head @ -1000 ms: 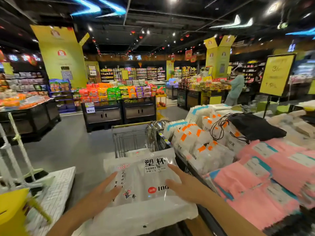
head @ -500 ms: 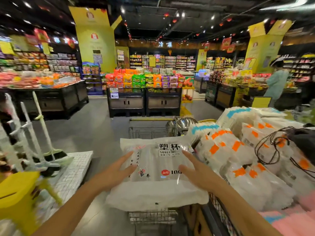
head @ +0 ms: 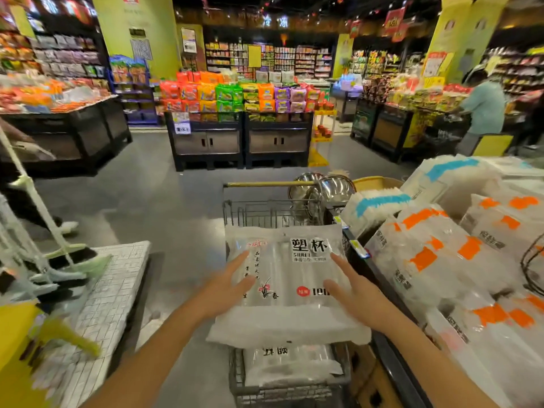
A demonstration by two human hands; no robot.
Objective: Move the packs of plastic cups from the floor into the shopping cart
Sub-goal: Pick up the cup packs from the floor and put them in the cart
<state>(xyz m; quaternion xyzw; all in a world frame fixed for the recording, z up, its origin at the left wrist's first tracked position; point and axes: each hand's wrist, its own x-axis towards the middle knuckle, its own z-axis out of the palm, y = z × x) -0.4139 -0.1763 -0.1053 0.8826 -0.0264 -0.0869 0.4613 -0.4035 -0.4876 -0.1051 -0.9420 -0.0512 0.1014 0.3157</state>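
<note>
The pack of plastic cups (head: 290, 287) is a flat, clear bag with white borders, black characters and a red mark. It is positioned over the near end of the shopping cart (head: 253, 213), above a second pack (head: 291, 366) inside the basket. The left hand (head: 226, 293) and right hand (head: 353, 295) lie flat on its face, fingers straight and spread apart. The right hand covers part of the printed number. The second pack is mostly hidden. Whether the upper pack rests on the rim cannot be determined.

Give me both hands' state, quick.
Left hand: open, straight fingers flat on the pack of cups.
Right hand: open, fingers flat on the same pack.
</note>
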